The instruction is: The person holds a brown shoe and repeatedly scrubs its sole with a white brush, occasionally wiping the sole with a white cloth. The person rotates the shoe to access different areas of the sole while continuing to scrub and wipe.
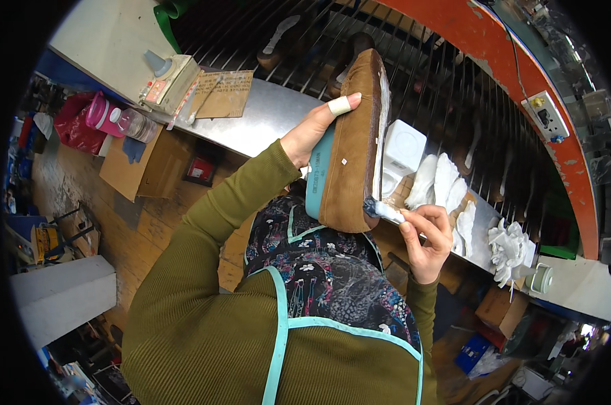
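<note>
My left hand (313, 129) grips a brown suede shoe upper on a teal last (351, 148), held upright with the toe pointing away and the sole edge turned right. A white bandage wraps one finger of that hand. My right hand (428, 237) pinches a small brush (385, 210) with white glue on its tip. The brush tip touches the heel end of the shoe's whitish bottom edge.
A white glue pot (401, 150) stands on the metal bench (268, 111) beside white glue-crusted lumps (447, 183). A wire rack (447, 74) with shoes curves behind, edged by an orange rail (521, 61). A pink bottle (110, 116) and cardboard card (224, 93) sit left.
</note>
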